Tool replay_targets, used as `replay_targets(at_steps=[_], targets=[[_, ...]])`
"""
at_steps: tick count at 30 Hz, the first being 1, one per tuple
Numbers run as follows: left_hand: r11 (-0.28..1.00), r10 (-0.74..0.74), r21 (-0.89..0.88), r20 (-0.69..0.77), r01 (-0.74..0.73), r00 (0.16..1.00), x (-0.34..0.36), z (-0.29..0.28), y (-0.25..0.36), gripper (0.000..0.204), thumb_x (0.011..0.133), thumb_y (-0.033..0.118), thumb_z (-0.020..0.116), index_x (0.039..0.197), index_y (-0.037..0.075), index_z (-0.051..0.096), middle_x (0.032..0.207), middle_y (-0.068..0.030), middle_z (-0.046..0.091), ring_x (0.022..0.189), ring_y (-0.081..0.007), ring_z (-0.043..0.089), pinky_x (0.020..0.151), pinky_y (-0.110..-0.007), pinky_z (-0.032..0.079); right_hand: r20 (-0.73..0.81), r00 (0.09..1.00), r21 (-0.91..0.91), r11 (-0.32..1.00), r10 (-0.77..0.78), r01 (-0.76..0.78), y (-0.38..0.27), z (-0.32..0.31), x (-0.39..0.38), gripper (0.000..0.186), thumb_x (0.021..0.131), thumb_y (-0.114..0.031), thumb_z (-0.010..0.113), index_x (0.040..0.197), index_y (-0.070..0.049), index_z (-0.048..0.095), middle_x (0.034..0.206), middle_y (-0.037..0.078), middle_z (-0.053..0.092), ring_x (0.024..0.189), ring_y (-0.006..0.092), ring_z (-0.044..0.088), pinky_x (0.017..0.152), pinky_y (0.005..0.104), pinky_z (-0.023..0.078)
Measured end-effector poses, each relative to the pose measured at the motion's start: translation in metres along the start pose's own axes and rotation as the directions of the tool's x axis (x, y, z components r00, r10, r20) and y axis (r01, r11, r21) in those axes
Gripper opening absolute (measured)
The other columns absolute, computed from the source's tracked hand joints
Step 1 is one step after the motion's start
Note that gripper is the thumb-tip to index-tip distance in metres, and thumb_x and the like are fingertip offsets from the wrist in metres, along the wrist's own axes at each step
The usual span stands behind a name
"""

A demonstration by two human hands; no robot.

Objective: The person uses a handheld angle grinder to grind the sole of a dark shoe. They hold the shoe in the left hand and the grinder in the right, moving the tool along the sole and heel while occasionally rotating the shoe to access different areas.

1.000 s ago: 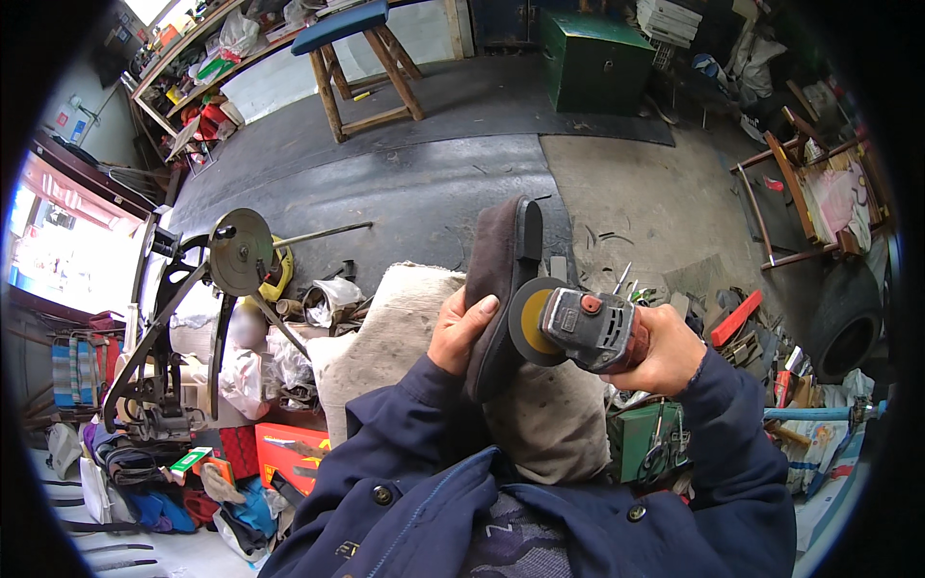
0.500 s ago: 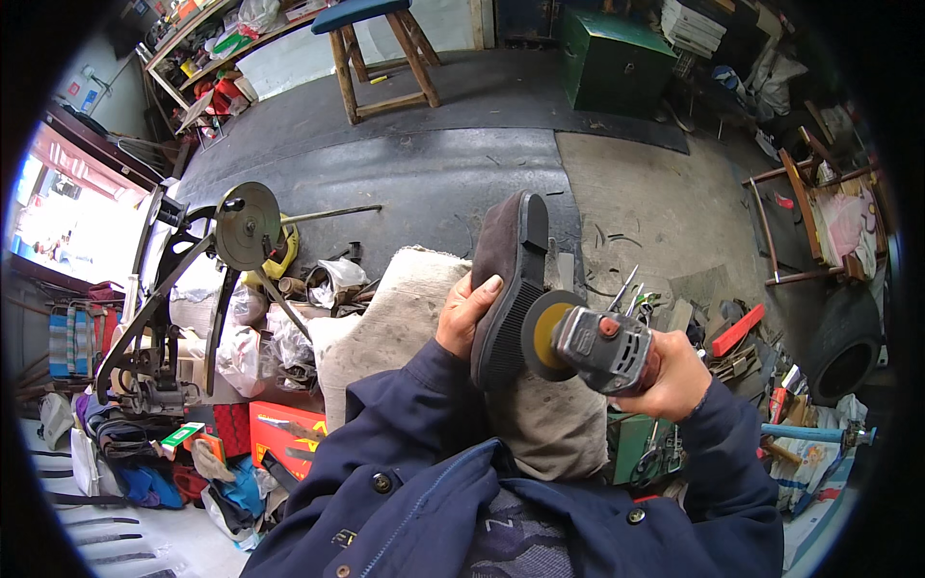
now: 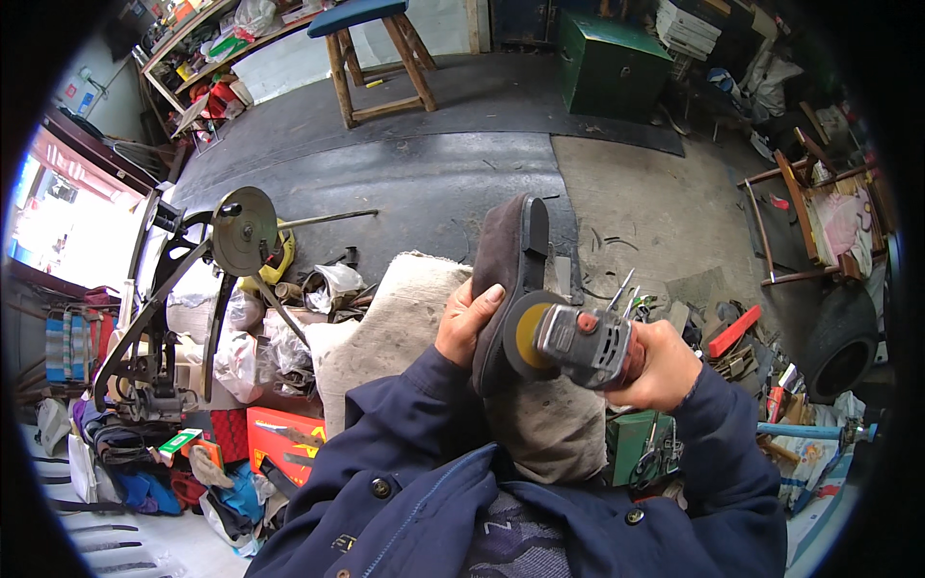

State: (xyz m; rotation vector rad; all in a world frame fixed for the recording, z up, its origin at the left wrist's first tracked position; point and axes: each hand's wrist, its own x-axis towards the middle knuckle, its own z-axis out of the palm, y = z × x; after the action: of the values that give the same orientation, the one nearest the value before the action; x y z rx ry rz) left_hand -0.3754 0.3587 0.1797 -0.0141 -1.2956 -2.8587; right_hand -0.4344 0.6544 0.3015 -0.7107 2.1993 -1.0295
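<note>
Left hand [image 3: 465, 326] holds one shoe [image 3: 500, 246], right hand [image 3: 663, 366] one grinder [image 3: 575, 342].

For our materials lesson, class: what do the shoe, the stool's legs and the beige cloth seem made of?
Shoe upper: perhaps suede or felt, its brown surface matt; the heel looks like rubber, smooth, dull black. Stool legs: probably wood, being brown and irregularly branch-like; finish unclear. Beige cloth: perhaps coarse cotton or canvas, matt, stained, ragged-edged.

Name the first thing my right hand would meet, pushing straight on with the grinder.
The right hand points the angle grinder leftward, so its disc would likely meet the brown shoe first; whether they touch now is unclear.
</note>
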Motion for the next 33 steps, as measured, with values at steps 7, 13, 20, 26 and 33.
replay_targets(at_steps=[7, 13, 20, 26, 33], targets=[[0.769, -0.069, -0.6, 0.265, 0.22, 0.962, 0.007, -0.044, -0.015, 0.051, 0.119, 0.032, 0.049, 0.15, -0.006, 0.06, 0.139, -0.0236, 0.074, 0.126, -0.0346, 0.075, 0.113, -0.047, 0.061, -0.08, 0.992, 0.5, 0.865, 0.096, -0.044, 0.018, -0.001, -0.002, 0.051, 0.081, 0.009, 0.087, 0.129, 0.007, 0.069, 0.118, 0.007, 0.08, 0.109, 0.0138, 0.075, 0.097, 0.0328, 0.06], [0.677, 0.156, -0.736, 0.144, 0.001, 0.977, 0.017, -0.061, -0.031, 0.061, 0.12, 0.035, 0.039, 0.167, -0.004, 0.041, 0.161, -0.0275, 0.057, 0.148, -0.041, 0.059, 0.123, -0.054, 0.052, -0.127, 0.979, 0.479, 0.874, 0.159, -0.08, 0.018, 0.007, -0.03, 0.05, 0.08, 0.007, 0.085, 0.128, 0.005, 0.072, 0.117, 0.006, 0.081, 0.11, 0.0121, 0.075, 0.099, 0.0307, 0.059], [0.818, 0.422, 0.535, -0.312, -0.21, 0.851, -0.003, -0.051, -0.011, 0.052, 0.121, 0.036, 0.042, 0.153, -0.001, 0.059, 0.144, -0.0217, 0.07, 0.131, -0.0383, 0.07, 0.112, -0.052, 0.059, -0.402, 0.895, 0.534, 0.844, 0.195, 0.057, 0.04, 0.035, -0.057, 0.05, 0.081, 0.004, 0.081, 0.13, 0.004, 0.074, 0.107, 0.007, 0.081, 0.098, 0.017, 0.076, 0.094, 0.0335, 0.059], [0.798, 0.289, -0.44, -0.319, -0.411, 0.902, -0.01, -0.054, 0.001, 0.05, 0.121, 0.038, 0.044, 0.145, 0.0, 0.065, 0.137, -0.0191, 0.074, 0.125, -0.0377, 0.072, 0.109, -0.052, 0.06, -0.516, 0.842, 0.67, 0.686, 0.158, 0.283, 0.055, 0.056, -0.071, 0.053, 0.087, -0.022, 0.084, 0.131, 0.003, 0.068, 0.099, 0.015, 0.074, 0.084, 0.0258, 0.073, 0.077, 0.0383, 0.058], [0.723, 0.176, -0.612, -0.287, -0.322, 0.941, -0.019, -0.053, 0.008, 0.049, 0.121, 0.041, 0.046, 0.139, 0.001, 0.068, 0.136, -0.0154, 0.075, 0.125, -0.0322, 0.072, 0.108, -0.049, 0.059, -0.576, 0.785, 0.708, 0.62, 0.229, 0.339, 0.06, 0.067, -0.078, 0.051, 0.093, -0.024, 0.082, 0.134, 0.002, 0.066, 0.102, 0.016, 0.074, 0.084, 0.0259, 0.073, 0.075, 0.0386, 0.061]])
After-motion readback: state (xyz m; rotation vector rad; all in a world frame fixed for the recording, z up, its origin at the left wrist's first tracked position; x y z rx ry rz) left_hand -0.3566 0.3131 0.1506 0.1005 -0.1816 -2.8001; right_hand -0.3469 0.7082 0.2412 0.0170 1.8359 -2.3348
